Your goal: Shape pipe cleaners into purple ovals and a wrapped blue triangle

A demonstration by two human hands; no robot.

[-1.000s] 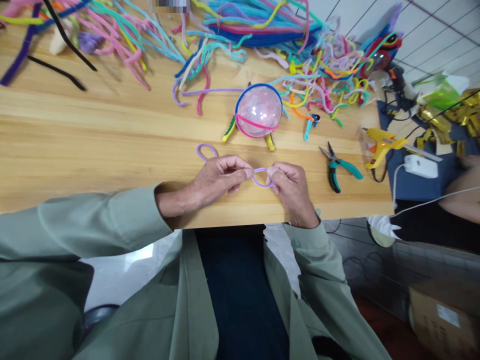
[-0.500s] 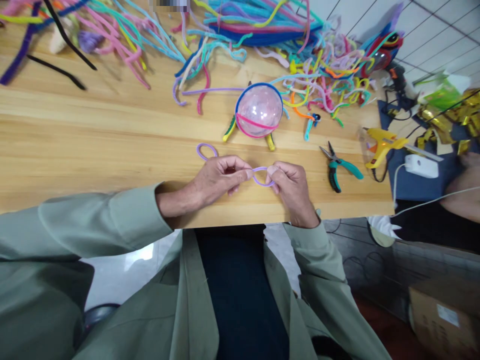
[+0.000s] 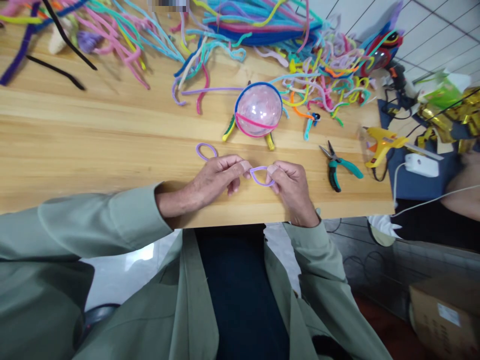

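Observation:
A lilac pipe cleaner [image 3: 258, 177] is stretched between my two hands at the near edge of the wooden table [image 3: 93, 145]. My left hand [image 3: 217, 177] pinches one side of a small loop in it. My right hand [image 3: 290, 185] pinches the other side. A second loop of the same lilac pipe cleaner [image 3: 206, 150] lies on the wood just beyond my left hand. A clear pink ball [image 3: 258, 110] ringed in blue and pink sits a little farther back.
Heaps of coloured pipe cleaners [image 3: 262, 35] cover the table's far side. Teal-handled pliers [image 3: 339, 165] lie to the right, then a yellow glue gun [image 3: 380, 145] and a white plug [image 3: 422, 165]. Another person's arm [image 3: 463, 192] shows at the right edge.
The loop between my fingers has gone from rounded to more pointed and flat-topped. My left fingers have shifted slightly along it. Nothing else has moved.

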